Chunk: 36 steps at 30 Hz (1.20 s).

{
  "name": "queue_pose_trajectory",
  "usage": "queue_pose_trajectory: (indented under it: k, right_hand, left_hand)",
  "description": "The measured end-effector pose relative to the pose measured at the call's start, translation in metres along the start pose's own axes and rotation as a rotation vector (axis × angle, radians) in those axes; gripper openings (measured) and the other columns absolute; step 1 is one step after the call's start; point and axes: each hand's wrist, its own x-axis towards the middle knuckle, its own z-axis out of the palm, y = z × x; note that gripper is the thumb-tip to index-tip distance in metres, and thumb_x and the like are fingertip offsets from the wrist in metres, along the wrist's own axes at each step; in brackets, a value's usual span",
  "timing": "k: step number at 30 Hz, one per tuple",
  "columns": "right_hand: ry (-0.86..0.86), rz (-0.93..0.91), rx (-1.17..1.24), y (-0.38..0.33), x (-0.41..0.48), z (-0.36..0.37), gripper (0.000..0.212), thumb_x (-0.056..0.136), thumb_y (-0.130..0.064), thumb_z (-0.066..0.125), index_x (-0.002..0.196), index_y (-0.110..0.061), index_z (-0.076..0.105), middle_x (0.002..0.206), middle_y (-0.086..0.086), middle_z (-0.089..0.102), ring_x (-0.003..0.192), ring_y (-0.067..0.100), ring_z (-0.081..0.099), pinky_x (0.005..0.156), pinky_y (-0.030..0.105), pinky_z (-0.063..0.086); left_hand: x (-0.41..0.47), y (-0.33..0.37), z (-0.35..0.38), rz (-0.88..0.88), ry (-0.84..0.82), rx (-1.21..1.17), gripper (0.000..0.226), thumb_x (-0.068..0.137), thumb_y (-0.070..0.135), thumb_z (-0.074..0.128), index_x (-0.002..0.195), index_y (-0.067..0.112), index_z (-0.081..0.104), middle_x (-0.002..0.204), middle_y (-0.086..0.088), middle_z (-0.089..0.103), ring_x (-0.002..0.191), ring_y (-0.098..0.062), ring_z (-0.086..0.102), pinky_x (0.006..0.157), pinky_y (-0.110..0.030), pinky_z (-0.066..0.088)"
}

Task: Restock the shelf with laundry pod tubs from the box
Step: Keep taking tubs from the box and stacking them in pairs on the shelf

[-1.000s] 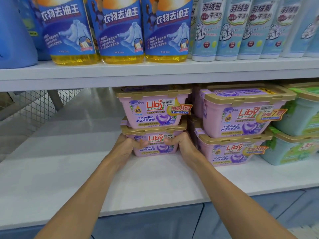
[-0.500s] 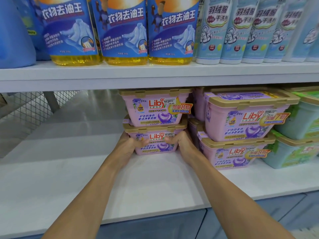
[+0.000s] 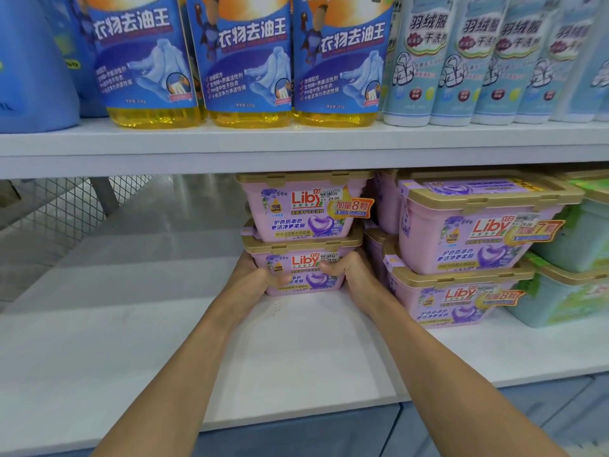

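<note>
Two pink laundry pod tubs with tan lids stand stacked deep on the white shelf [image 3: 138,341]. My left hand [image 3: 253,278] and my right hand [image 3: 352,275] clasp the two front corners of the lower tub [image 3: 308,270], thumbs across its label. The upper tub [image 3: 304,209] rests on its lid. To the right, closer to the shelf's front, stands a second pink stack, upper tub [image 3: 478,225] over lower tub [image 3: 454,298]. The box is out of view.
Green-and-tan tubs [image 3: 573,258] fill the far right. The upper shelf board [image 3: 296,143] hangs low over the stacks and carries yellow detergent bottles [image 3: 247,61] and pale blue bottles [image 3: 461,61]. A wire mesh panel [image 3: 59,209] closes the left side.
Both hands have pushed the two-tub stack further back on the shelf, and the view has drifted slightly left and down. The grip is unchanged.
</note>
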Motion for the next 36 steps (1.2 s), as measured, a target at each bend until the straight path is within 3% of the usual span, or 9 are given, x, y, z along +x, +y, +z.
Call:
queue_pose_trajectory:
  k: [6,8,11,17,23,25,28,31,36]
  right_hand:
    - [0.037,-0.026,0.012,-0.002,-0.006,0.003,0.051,0.074,0.003,0.081,0.121,0.005,0.062,0.126,0.024,0.066,0.115,0.040,0.065,0.098,0.053,0.053]
    - [0.074,-0.063,0.051,0.000,-0.009,0.005,0.031,0.079,0.011,0.075,0.106,-0.001,0.066,0.112,0.019,0.072,0.102,0.036,0.069,0.085,0.040,0.061]
    - [0.110,-0.113,0.131,0.005,-0.017,0.002,0.042,0.077,0.010,0.076,0.113,-0.006,0.065,0.098,0.004,0.074,0.080,0.018,0.071,0.058,0.018,0.058]
    - [0.210,-0.286,0.059,0.026,-0.039,0.004,0.047,0.079,-0.012,0.080,0.120,-0.024,0.063,0.111,-0.005,0.076,0.104,0.015,0.072,0.094,0.040,0.056]
    - [0.322,-0.208,-0.416,0.016,-0.087,0.004,0.033,0.087,-0.039,0.064,0.116,-0.027,0.059,0.119,-0.007,0.068,0.114,0.017,0.061,0.105,0.039,0.046]
    - [0.258,-0.157,-0.579,0.000,-0.105,0.001,0.044,0.090,-0.035,0.064,0.132,-0.028,0.054,0.134,-0.004,0.061,0.126,0.021,0.053,0.108,0.034,0.043]
    - [0.165,-0.020,-0.776,-0.026,-0.135,-0.003,0.064,0.095,-0.042,0.059,0.150,-0.020,0.037,0.150,0.003,0.049,0.136,0.026,0.046,0.105,0.039,0.042]
    - [0.100,0.072,-0.899,-0.062,-0.172,-0.007,0.067,0.098,-0.048,0.051,0.154,-0.019,0.031,0.157,0.001,0.040,0.139,0.027,0.044,0.101,0.042,0.044]
    - [0.028,-0.006,-1.026,-0.137,-0.238,-0.016,0.062,0.099,-0.048,0.049,0.152,-0.015,0.038,0.158,0.003,0.040,0.143,0.025,0.038,0.106,0.039,0.040]
  left_hand:
    - [0.002,-0.004,-0.002,-0.038,0.050,0.034,0.069,0.069,-0.025,0.073,0.128,0.009,0.062,0.105,0.000,0.080,0.095,-0.017,0.077,0.068,-0.027,0.062]
    - [0.001,-0.003,-0.003,-0.048,0.076,0.054,0.070,0.069,-0.024,0.074,0.128,0.010,0.061,0.107,0.000,0.080,0.096,-0.017,0.077,0.068,-0.026,0.062]
    - [-0.007,-0.003,-0.001,-0.039,0.125,0.129,0.067,0.072,-0.024,0.072,0.126,0.014,0.059,0.106,0.003,0.078,0.092,-0.007,0.076,0.064,-0.021,0.060]
    - [-0.014,-0.007,0.007,-0.004,0.308,0.158,0.062,0.072,0.003,0.083,0.125,0.026,0.060,0.118,0.007,0.074,0.108,-0.014,0.072,0.094,-0.045,0.059]
    - [-0.057,0.026,0.030,-0.071,0.396,0.408,0.059,0.085,0.027,0.080,0.136,0.031,0.051,0.113,0.034,0.061,0.095,0.026,0.053,0.090,-0.018,0.048]
    - [-0.076,0.045,0.032,-0.117,0.377,0.509,0.067,0.083,0.034,0.080,0.141,0.032,0.046,0.118,0.038,0.055,0.106,0.014,0.053,0.092,-0.023,0.045]
    - [-0.104,0.072,0.031,-0.283,0.350,0.602,0.087,0.079,0.045,0.077,0.153,0.028,0.035,0.151,0.011,0.049,0.138,-0.015,0.046,0.112,-0.039,0.042]
    - [-0.136,0.112,0.035,-0.421,0.333,0.640,0.088,0.081,0.049,0.075,0.156,0.026,0.034,0.160,0.006,0.040,0.146,-0.019,0.038,0.119,-0.043,0.035]
    - [-0.193,0.200,0.052,-0.443,0.326,0.720,0.068,0.090,0.040,0.071,0.151,0.026,0.043,0.156,0.008,0.042,0.144,-0.013,0.037,0.112,-0.026,0.028]
